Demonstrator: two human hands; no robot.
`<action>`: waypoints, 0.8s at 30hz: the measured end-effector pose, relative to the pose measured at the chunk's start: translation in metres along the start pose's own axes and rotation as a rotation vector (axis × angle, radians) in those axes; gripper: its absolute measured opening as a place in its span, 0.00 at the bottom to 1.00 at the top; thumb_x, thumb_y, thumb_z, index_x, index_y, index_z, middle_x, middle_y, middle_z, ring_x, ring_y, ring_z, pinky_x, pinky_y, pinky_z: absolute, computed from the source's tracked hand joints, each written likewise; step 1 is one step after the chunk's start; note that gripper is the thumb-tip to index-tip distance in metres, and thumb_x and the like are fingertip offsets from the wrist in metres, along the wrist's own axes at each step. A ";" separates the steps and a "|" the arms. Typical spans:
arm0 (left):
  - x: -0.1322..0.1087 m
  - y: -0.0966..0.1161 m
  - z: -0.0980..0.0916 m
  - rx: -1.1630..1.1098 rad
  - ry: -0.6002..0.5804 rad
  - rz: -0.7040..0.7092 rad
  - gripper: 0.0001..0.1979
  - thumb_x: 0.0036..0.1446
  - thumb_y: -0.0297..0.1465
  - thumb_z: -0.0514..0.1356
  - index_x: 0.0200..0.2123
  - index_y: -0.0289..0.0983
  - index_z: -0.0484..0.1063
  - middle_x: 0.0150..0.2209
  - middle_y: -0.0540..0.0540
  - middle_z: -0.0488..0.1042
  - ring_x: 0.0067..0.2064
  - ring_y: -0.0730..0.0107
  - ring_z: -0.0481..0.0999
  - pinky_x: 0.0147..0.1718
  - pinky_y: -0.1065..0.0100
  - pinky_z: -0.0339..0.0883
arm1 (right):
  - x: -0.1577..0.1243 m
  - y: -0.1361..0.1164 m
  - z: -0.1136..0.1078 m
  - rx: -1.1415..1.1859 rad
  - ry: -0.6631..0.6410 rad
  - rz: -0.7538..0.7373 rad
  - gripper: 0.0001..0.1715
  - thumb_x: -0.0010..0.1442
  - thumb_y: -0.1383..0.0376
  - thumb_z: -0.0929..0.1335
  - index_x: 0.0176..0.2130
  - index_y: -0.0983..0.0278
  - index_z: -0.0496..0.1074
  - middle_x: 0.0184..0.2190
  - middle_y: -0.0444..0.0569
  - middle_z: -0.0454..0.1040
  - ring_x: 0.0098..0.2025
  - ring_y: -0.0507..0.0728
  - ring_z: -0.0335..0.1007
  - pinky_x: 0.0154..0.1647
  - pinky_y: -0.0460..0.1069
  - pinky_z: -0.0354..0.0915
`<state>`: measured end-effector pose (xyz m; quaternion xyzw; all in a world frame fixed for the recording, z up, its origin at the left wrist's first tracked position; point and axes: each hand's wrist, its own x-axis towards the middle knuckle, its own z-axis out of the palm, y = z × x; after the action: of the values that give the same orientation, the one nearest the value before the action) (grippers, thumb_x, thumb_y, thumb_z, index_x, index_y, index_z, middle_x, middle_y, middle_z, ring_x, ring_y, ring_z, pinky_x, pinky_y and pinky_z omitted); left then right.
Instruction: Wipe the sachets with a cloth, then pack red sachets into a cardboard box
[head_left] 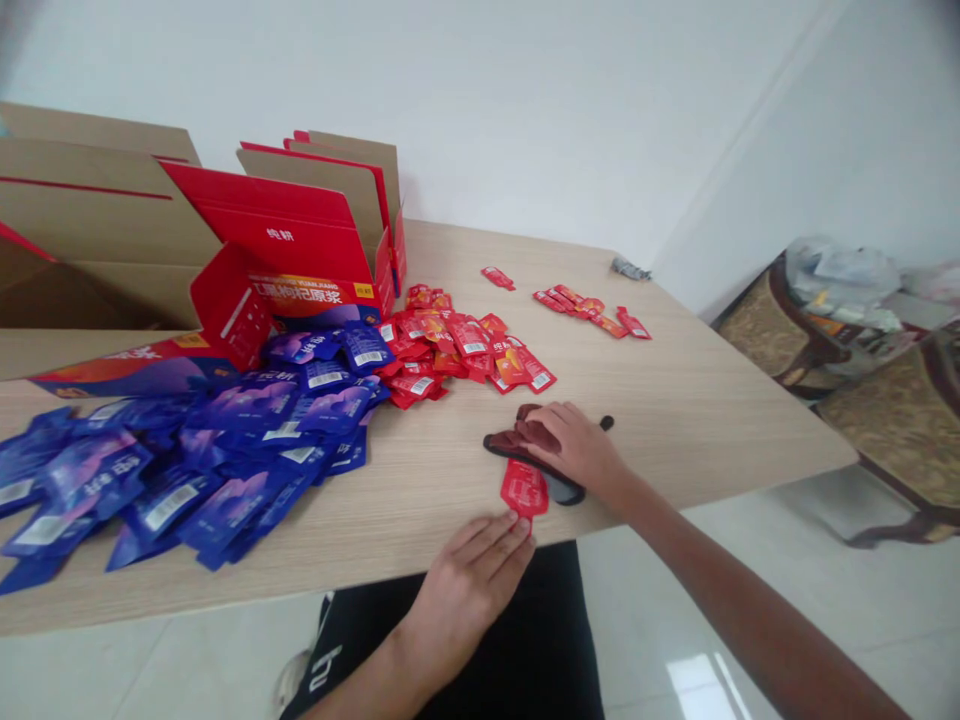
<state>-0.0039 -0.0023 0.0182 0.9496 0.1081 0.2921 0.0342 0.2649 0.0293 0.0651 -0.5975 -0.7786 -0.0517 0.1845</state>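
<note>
Fingers [514,524] extended, left hand [465,590] pins the likely light, pliable red sachet [523,487] at its near edge; right hand [576,446] grips a dark object [564,490].

Right hand [574,445] covers the middle of a dark object [502,443]; what it is, and whether the fingers grip it, cannot be told. Cardboard box [82,230] and blue packets [187,470] are cut off by the left edge. Packet print is too small to read. The small grey item [630,268] at the far edge of the table [712,400] is unidentifiable. The chair [885,410] is cut off at the right, its load blurred.
</note>
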 end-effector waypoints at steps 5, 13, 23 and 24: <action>0.001 0.000 0.002 -0.039 0.037 -0.048 0.18 0.76 0.26 0.49 0.60 0.35 0.73 0.59 0.45 0.79 0.61 0.64 0.77 0.60 0.59 0.74 | 0.014 0.019 -0.017 -0.065 0.114 0.112 0.13 0.70 0.56 0.68 0.51 0.59 0.72 0.46 0.55 0.78 0.47 0.66 0.72 0.49 0.59 0.69; -0.001 0.000 0.002 -0.048 0.056 -0.036 0.16 0.74 0.24 0.52 0.59 0.35 0.74 0.56 0.44 0.81 0.58 0.65 0.79 0.62 0.59 0.72 | -0.034 -0.041 -0.027 0.199 0.007 -0.058 0.14 0.67 0.56 0.71 0.50 0.57 0.73 0.45 0.52 0.79 0.49 0.63 0.75 0.50 0.57 0.71; -0.001 0.000 -0.001 -0.049 0.071 -0.013 0.16 0.74 0.24 0.53 0.59 0.34 0.74 0.58 0.44 0.80 0.60 0.63 0.78 0.60 0.59 0.74 | -0.001 0.010 -0.003 0.016 -0.011 0.060 0.15 0.68 0.56 0.70 0.51 0.58 0.72 0.46 0.54 0.78 0.49 0.66 0.73 0.50 0.59 0.71; -0.002 0.000 -0.001 -0.049 0.070 -0.010 0.16 0.74 0.24 0.53 0.59 0.34 0.74 0.58 0.44 0.80 0.60 0.63 0.78 0.60 0.59 0.73 | 0.003 0.018 -0.004 -0.018 0.011 0.081 0.15 0.68 0.56 0.70 0.52 0.58 0.72 0.46 0.54 0.78 0.48 0.66 0.73 0.50 0.59 0.71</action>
<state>-0.0060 -0.0023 0.0181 0.9372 0.1067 0.3275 0.0551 0.2821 0.0354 0.0676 -0.6298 -0.7523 -0.0546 0.1853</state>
